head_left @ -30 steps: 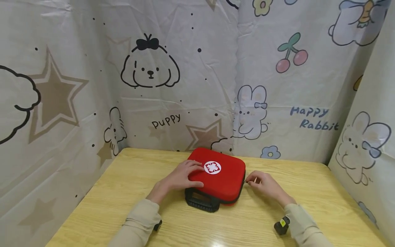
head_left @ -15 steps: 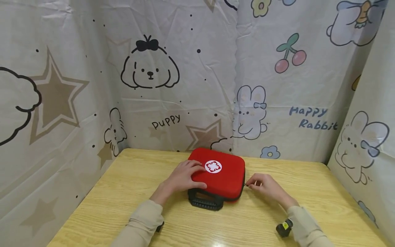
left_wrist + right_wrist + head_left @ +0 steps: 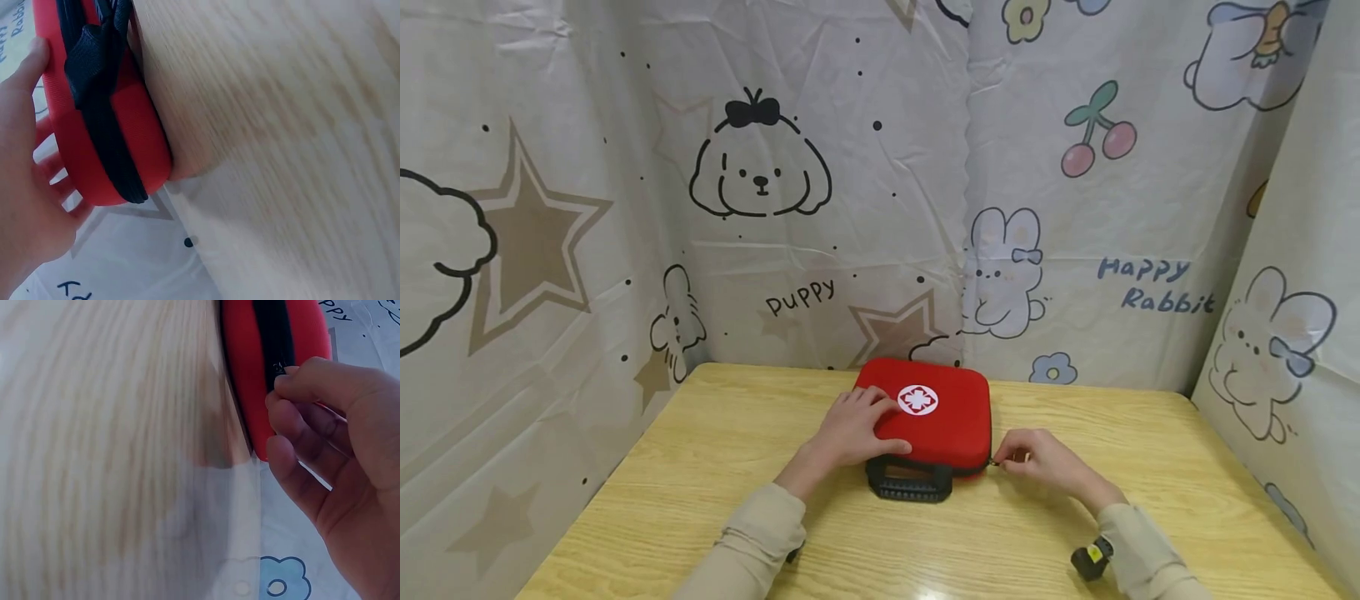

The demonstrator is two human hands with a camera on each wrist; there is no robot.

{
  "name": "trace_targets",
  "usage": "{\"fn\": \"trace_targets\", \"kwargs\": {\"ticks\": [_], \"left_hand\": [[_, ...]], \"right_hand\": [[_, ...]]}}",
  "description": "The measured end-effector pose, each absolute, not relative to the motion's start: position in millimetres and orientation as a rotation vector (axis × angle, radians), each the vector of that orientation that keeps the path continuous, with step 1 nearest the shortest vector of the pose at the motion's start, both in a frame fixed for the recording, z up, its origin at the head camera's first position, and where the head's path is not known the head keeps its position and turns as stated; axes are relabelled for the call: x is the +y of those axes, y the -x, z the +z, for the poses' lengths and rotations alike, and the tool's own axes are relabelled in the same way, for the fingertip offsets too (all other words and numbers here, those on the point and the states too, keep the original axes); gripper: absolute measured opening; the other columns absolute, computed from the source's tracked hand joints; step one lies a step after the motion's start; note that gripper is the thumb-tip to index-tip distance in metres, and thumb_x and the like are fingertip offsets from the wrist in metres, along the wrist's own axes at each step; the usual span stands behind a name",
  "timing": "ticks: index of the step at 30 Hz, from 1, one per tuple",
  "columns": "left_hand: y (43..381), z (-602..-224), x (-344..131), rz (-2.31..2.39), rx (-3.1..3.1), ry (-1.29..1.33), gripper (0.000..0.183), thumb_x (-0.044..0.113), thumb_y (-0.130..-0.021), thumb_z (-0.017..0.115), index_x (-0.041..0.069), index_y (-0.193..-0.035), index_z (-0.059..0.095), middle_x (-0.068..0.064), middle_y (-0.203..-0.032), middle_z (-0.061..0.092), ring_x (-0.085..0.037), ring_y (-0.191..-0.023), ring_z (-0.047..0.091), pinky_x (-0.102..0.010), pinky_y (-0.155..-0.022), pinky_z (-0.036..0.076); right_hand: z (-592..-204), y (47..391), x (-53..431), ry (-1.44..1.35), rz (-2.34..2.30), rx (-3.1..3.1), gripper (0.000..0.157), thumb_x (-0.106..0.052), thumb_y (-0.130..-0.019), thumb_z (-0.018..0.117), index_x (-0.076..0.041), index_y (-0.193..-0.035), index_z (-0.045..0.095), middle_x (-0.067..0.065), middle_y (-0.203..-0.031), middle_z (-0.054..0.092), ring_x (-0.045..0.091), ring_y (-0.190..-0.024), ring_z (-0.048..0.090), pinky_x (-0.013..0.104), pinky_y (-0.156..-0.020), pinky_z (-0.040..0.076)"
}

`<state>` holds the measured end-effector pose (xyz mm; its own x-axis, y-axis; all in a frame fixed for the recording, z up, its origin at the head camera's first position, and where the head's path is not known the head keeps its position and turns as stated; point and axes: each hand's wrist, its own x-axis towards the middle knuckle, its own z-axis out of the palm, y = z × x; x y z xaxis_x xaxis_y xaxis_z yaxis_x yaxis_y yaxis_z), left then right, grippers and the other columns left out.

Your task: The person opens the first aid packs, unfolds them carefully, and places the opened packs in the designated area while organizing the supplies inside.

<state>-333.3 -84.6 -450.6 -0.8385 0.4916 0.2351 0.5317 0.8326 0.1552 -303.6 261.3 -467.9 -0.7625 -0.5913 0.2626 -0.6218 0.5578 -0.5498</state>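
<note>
A red zippered first-aid case with a white round emblem lies on the table, its black handle facing me. My left hand rests on the left part of the lid, fingers spread and thumb near the front edge. In the left wrist view that hand lies against the red lid, above the black zipper band. At the case's front right corner, my right hand pinches the zipper pull. The right wrist view shows thumb and forefinger closed on the pull, mostly hiding it.
The case sits near the back of the wooden table, close to a printed curtain that hangs around the back and sides. A small black device is strapped at the right wrist.
The right hand has drawn the zipper pull toward me along the right side to the front corner. The case has turned slightly, its handle shifting right, while the left hand stays on the lid.
</note>
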Motion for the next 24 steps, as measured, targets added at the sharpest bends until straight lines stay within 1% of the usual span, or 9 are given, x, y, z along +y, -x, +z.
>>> {"fn": "trace_targets", "kwargs": {"ticks": [3,8,11,14,21,24], "left_hand": [[332.6,-450.6,-80.4,-0.273,-2.838,0.775,0.069,0.074,-0.08,0.06,0.027,-0.132,0.06,0.0,-0.131,0.054,-0.021,-0.123,0.048,-0.045,-0.105,0.04],[328.9,-452.1,-69.9,-0.177,-2.83,0.726,0.071,0.076,-0.081,0.056,0.025,-0.13,0.06,-0.002,-0.127,0.053,-0.021,-0.119,0.048,-0.045,-0.103,0.042],[324.6,-452.0,-63.0,-0.143,-2.835,0.69,0.071,0.076,-0.081,0.056,0.023,-0.128,0.06,-0.002,-0.123,0.053,-0.021,-0.117,0.048,-0.046,-0.101,0.042],[321.3,-451.1,-56.6,-0.111,-2.855,0.658,0.072,0.076,-0.081,0.056,0.023,-0.129,0.059,-0.004,-0.123,0.053,-0.021,-0.117,0.047,-0.047,-0.102,0.041],[317.2,-447.7,-47.4,-0.057,-2.887,0.591,0.078,0.074,-0.08,0.059,0.018,-0.134,0.056,-0.008,-0.13,0.054,-0.023,-0.122,0.047,-0.051,-0.105,0.041],[314.7,-444.6,-45.1,-0.027,-2.895,0.568,0.081,0.074,-0.079,0.061,0.016,-0.137,0.054,-0.009,-0.134,0.054,-0.025,-0.123,0.048,-0.051,-0.105,0.041]], "right_hand": [[-467.2,301.8,261.3,-1.069,1.025,-2.745,0.014,0.0,-0.084,0.071,-0.012,-0.091,0.074,-0.003,-0.087,0.072,-0.003,-0.076,0.056,0.022,-0.069,0.05],[-465.2,297.7,258.0,-1.056,1.053,-2.766,0.01,-0.004,-0.085,0.072,-0.011,-0.091,0.075,-0.002,-0.088,0.072,-0.002,-0.075,0.054,0.02,-0.066,0.048],[-465.3,295.9,256.4,-1.033,1.042,-2.776,0.009,-0.005,-0.085,0.073,-0.011,-0.091,0.075,-0.002,-0.087,0.072,-0.002,-0.074,0.053,0.02,-0.065,0.047],[-466.0,294.3,255.4,-1.007,1.022,-2.784,0.008,-0.007,-0.085,0.073,-0.012,-0.091,0.075,-0.002,-0.087,0.072,-0.002,-0.074,0.053,0.02,-0.065,0.047],[-468.5,292.7,252.5,-0.96,0.97,-2.764,0.01,-0.004,-0.085,0.072,-0.01,-0.091,0.076,-0.006,-0.084,0.069,-0.002,-0.073,0.053,0.02,-0.065,0.048],[-469.2,292.1,250.9,-0.951,0.978,-2.746,0.01,-0.002,-0.085,0.072,-0.009,-0.092,0.076,-0.006,-0.082,0.067,-0.002,-0.073,0.052,0.02,-0.065,0.048]]}}
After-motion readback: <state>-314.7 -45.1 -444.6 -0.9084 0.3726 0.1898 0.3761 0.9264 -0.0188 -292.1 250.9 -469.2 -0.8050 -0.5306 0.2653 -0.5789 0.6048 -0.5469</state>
